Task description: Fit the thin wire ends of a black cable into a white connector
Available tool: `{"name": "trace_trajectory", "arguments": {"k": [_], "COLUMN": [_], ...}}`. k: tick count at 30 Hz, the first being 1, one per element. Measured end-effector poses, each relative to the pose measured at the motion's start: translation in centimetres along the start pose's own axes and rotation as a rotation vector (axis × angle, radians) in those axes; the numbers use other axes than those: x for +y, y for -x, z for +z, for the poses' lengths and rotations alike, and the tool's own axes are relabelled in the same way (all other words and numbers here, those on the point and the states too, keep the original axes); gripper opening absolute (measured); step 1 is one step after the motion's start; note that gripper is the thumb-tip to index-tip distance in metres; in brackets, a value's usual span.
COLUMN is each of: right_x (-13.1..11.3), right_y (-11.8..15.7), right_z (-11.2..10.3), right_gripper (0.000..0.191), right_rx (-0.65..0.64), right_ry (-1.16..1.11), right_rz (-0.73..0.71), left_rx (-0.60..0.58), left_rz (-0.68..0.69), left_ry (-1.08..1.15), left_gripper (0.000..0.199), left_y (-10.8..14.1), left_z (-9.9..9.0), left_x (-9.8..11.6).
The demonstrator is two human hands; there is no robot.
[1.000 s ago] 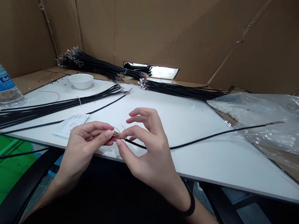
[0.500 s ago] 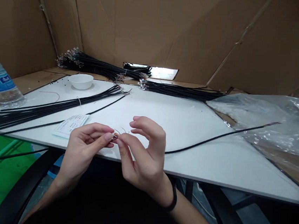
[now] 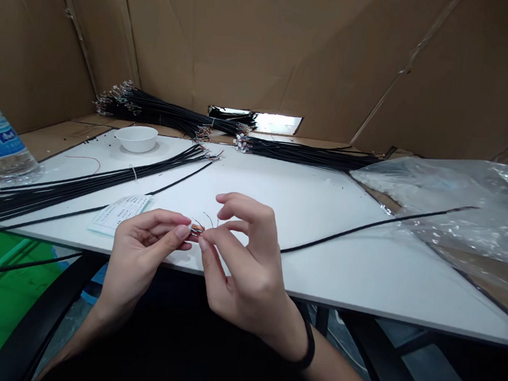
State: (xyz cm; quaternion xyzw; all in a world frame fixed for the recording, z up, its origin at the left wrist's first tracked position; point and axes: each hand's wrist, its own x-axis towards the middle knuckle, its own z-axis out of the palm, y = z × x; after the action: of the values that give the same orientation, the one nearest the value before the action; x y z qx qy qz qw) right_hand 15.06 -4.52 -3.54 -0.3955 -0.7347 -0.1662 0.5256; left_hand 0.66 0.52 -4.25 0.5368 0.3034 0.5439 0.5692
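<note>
Near the table's front edge, my left hand (image 3: 142, 251) pinches a small white connector (image 3: 190, 228) between thumb and fingers. Thin coloured wires (image 3: 197, 229) run from it towards my right hand (image 3: 247, 262), whose thumb and index finger are pressed together on them. The other fingers of my right hand are raised and curled. A few loose wire ends stick up between the hands. A black cable (image 3: 358, 227) extends from behind my right hand to the right, its far end over a clear plastic bag (image 3: 470, 187).
On the white table (image 3: 318, 274) lie a bundle of black cables (image 3: 88, 183), a paper label (image 3: 119, 216) and a white bowl (image 3: 137, 139). More cable bundles (image 3: 172, 111) rest along the cardboard wall (image 3: 259, 41). A water bottle (image 3: 0, 142) stands at the left.
My right hand's raised fingers have shifted slightly left, and its wrist has moved a little right. More of the coloured wires shows between the hands. The black cable's near part sits slightly higher.
</note>
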Motion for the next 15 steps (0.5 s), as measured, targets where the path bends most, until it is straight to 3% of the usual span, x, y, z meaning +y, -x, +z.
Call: {"name": "trace_trajectory", "arguments": {"k": [15], "right_x": [-0.27], "right_y": [-0.82], "right_z": [-0.45], "right_gripper": [0.015], "right_rx": [-0.094], "right_ry": [-0.171], "right_rz": [0.208], "left_rx": [0.048], "left_rz": [0.025], "left_ry": [-0.044], "left_gripper": [0.007], "left_y": [0.29], "left_z": [0.18], "left_x": [-0.15]}}
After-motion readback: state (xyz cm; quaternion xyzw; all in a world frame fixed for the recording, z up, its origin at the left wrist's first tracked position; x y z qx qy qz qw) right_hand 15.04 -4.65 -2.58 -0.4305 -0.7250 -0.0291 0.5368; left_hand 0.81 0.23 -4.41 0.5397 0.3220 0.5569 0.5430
